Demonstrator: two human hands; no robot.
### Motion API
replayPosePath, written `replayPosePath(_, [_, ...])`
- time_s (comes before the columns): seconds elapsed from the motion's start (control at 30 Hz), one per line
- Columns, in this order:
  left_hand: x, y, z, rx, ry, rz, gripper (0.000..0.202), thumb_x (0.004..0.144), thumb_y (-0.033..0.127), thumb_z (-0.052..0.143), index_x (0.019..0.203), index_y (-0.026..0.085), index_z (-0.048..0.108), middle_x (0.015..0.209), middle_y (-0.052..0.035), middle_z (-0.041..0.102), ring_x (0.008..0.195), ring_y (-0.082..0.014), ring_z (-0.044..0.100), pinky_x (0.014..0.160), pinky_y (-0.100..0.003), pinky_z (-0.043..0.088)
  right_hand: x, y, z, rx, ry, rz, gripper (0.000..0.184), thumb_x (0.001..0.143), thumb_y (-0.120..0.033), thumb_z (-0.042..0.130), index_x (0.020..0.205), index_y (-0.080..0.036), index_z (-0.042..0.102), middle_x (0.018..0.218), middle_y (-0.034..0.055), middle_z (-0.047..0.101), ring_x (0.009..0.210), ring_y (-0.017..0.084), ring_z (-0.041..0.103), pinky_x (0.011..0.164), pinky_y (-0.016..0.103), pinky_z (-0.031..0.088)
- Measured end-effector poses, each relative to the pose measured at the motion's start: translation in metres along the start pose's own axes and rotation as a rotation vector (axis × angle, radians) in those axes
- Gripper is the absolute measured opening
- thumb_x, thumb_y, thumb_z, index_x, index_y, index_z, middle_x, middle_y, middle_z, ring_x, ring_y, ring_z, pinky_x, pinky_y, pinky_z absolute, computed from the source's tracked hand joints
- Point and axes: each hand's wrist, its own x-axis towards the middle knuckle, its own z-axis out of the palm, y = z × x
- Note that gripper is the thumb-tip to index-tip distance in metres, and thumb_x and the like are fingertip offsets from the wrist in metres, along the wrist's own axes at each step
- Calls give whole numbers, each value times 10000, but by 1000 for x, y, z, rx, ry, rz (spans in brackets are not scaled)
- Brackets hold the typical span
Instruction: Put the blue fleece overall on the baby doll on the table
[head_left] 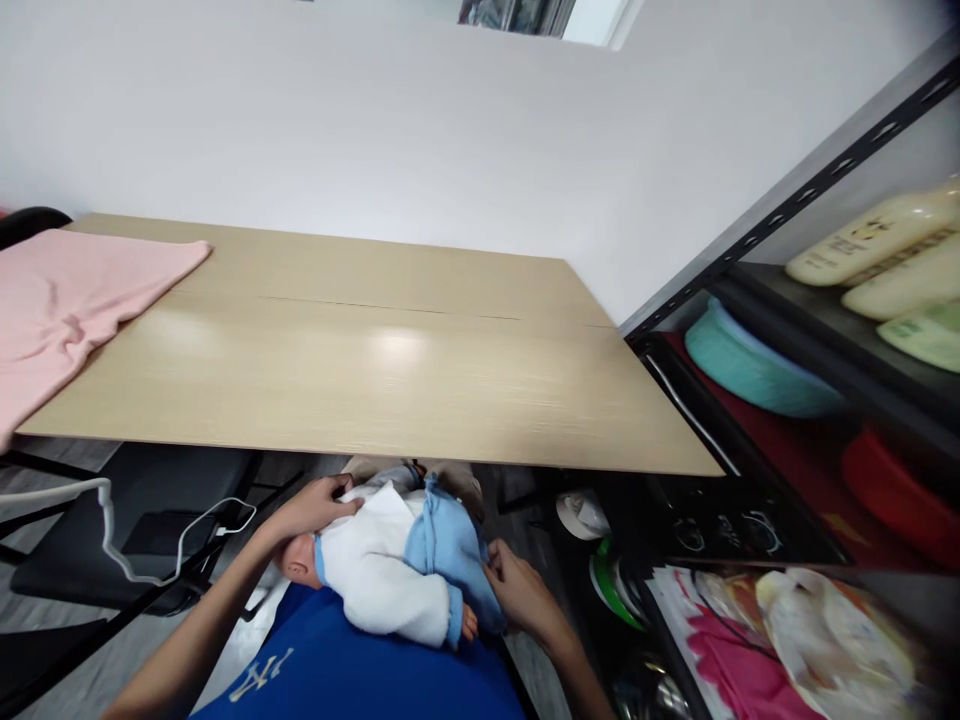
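Observation:
A baby doll (382, 570) lies across my lap, its head to the left and its legs to the right. It wears a white fleece jacket (367, 575) with light-blue cuff and collar, and light-blue pants (454, 550). My left hand (319, 505) is bent over the doll's upper chest by the collar, fingers curled against the jacket. With fingers closed on the lower part of the blue pants, my right hand (517, 590) is at the leg end. The doll's face is mostly covered, and one small hand (469, 622) sticks out of the near sleeve.
A wooden table (397, 400) stands just ahead, its edge above the doll. A pink cloth (82, 300) covers its left end. On the right, a black shelf holds bottles (877, 235) and a teal basin (757, 360). A dark chair (135, 540) with a white cable is at left.

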Motion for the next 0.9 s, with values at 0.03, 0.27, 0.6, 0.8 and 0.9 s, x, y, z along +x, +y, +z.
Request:
replayPosePath(0.03, [0, 1, 0, 4, -1, 1, 467, 902, 690, 653, 877, 247, 503, 814, 13, 498, 815, -206, 504, 713, -322, 337, 0, 1, 4, 3, 8, -23, 113, 1093, -381, 621, 1048, -280, 642, 931, 77, 837, 960, 311, 835, 845, 361, 504])
replayPosePath(0.27, [3, -8, 0, 13, 2, 29, 449, 902, 654, 668, 867, 252, 470, 816, 18, 500, 804, -196, 487, 730, -322, 348, 13, 17, 6, -15, 246, -55, 184, 1076, -438, 521, 1024, -301, 633, 894, 54, 788, 918, 308, 831, 810, 348, 517])
replayPosePath(0.6, [9, -25, 3, 14, -4, 55, 453, 951, 660, 675, 908, 245, 498, 864, 18, 488, 851, -198, 473, 752, -321, 332, 23, 62, -51, -48, 447, 109, 216, 1079, -482, 486, 1078, -291, 589, 1143, 166, 862, 1091, 380, 854, 862, 420, 555])
replayPosePath(0.8, [10, -31, 2, 30, 21, 18, 465, 928, 685, 666, 924, 237, 543, 846, 10, 512, 831, -206, 489, 736, -330, 331, 7, 109, -86, -86, 633, 329, 212, 1155, -417, 453, 1190, -294, 621, 1197, 272, 847, 1088, 431, 863, 870, 506, 541])
replayPosePath(0.9, [10, -30, 1, 30, 16, 20, 485, 917, 704, 658, 946, 228, 574, 864, -1, 555, 849, -217, 520, 758, -335, 353, -10, 128, -106, -95, 719, 483, 269, 1154, -453, 467, 1264, -281, 643, 1207, 282, 847, 1110, 471, 860, 857, 539, 576])
